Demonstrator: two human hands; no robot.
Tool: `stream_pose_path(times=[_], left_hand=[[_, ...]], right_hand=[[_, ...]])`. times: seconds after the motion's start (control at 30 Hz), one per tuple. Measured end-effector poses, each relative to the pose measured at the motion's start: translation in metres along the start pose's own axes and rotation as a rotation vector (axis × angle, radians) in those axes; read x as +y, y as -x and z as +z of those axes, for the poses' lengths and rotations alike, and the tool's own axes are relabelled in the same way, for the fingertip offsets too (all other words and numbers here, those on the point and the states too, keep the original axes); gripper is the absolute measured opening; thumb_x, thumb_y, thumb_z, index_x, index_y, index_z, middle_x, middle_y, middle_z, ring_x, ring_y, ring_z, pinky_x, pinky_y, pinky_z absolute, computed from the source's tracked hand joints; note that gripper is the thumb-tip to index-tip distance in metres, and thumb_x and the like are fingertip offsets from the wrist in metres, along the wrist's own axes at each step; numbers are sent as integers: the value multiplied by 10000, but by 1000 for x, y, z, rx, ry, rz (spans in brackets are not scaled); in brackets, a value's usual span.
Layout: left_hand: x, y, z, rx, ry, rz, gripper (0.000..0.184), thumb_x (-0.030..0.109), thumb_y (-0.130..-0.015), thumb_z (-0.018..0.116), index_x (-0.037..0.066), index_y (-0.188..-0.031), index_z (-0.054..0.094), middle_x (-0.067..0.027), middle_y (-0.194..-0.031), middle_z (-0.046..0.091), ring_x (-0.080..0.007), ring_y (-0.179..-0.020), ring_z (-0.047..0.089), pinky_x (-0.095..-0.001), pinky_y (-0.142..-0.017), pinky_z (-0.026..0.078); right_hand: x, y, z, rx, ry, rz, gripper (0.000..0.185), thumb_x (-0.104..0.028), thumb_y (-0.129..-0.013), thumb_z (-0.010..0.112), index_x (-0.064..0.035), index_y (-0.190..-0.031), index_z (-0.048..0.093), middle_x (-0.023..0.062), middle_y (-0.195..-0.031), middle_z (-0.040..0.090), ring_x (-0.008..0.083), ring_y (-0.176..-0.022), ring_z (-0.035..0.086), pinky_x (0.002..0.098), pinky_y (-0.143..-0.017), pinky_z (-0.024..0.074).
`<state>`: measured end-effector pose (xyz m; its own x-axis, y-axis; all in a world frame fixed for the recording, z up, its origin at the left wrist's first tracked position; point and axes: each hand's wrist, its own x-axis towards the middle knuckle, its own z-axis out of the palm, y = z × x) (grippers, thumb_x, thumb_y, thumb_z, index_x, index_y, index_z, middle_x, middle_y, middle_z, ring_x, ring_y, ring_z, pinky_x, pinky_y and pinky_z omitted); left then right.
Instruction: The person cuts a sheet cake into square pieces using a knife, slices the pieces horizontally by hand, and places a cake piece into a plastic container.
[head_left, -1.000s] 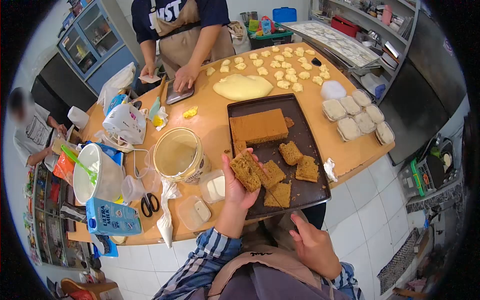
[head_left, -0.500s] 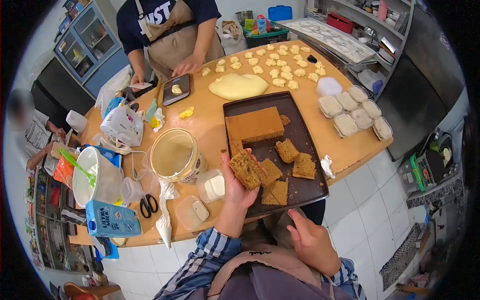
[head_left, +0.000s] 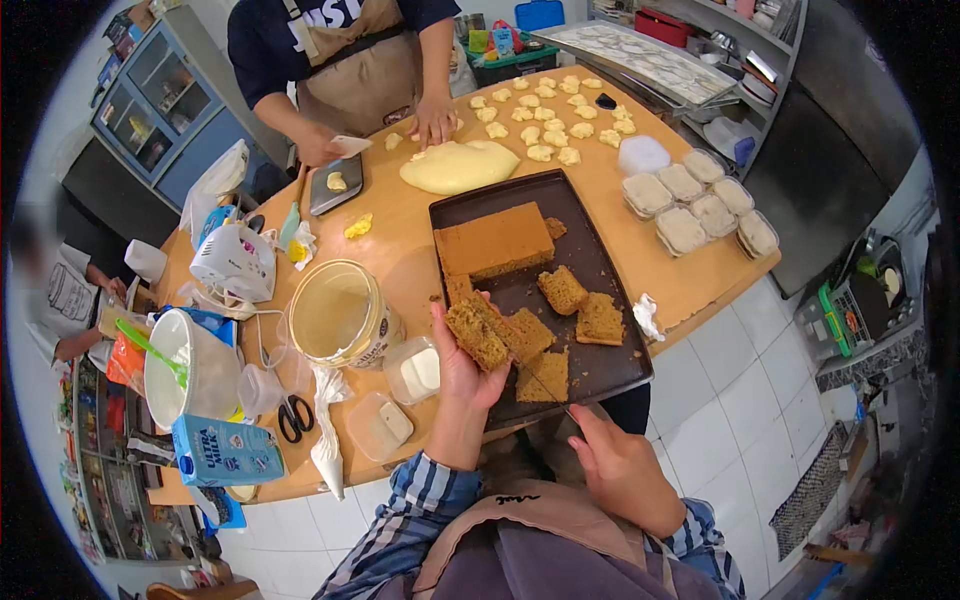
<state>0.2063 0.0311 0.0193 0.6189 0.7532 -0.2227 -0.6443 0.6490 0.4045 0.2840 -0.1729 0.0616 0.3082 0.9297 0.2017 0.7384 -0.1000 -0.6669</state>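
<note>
Resting in my left hand [head_left: 468,378] is a piece of brown cake [head_left: 476,337], held over the near left part of a dark tray [head_left: 600,262]. My right hand [head_left: 625,470] is closed around a thin knife [head_left: 548,388] just off the tray's near edge; its blade points up and left towards the cut pieces, and its handle is mostly hidden by my fingers. A large cake block [head_left: 495,240] lies at the back left of the tray. Several cut pieces [head_left: 600,320] sit in front of it.
Across the table [head_left: 700,300], a co-worker [head_left: 350,75] touches yellow dough [head_left: 458,167] beside a scale [head_left: 322,203]. Small dough lumps lie behind. Left stand a bucket [head_left: 335,320], milk carton [head_left: 228,452], scissors [head_left: 296,418] and piping bag [head_left: 328,440]. Filled containers [head_left: 690,215] are right.
The view has shifted, so the table sits a little further left and higher. The co-worker's hand has moved from the scale to the dough. The knife's blade now shows more clearly.
</note>
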Motion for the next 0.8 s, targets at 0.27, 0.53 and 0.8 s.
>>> stream_pose_path(times=[0.27, 0.53, 0.8], left_hand=[[-4, 0, 4, -5, -5, -8, 645, 635, -863, 467, 33, -1084, 534, -56, -897, 546, -174, -799, 523, -326, -742, 460], [-4, 0, 2, -20, -30, -5, 657, 643, -861, 463, 30, -1085, 534, -58, -900, 554, -175, -803, 532, -332, -736, 465], [-1, -5, -3, -56, 0, -10, 650, 631, -858, 482, 29, -1100, 528, -63, -919, 566, -180, -819, 539, -333, -742, 465]], right_hand=[[3, -7, 3, -16, 27, 21, 320, -145, -867, 578, -5, -1149, 519, 158, -684, 581, 349, -645, 575, 407, -586, 459], [7, -11, 4, 4, 84, -34, 316, -164, -860, 581, -3, -1124, 516, 139, -660, 584, 323, -641, 576, 404, -615, 440], [6, -10, -1, -90, 34, 38, 334, -120, -870, 580, -37, -1183, 499, 223, -846, 611, 406, -716, 605, 450, -585, 490]])
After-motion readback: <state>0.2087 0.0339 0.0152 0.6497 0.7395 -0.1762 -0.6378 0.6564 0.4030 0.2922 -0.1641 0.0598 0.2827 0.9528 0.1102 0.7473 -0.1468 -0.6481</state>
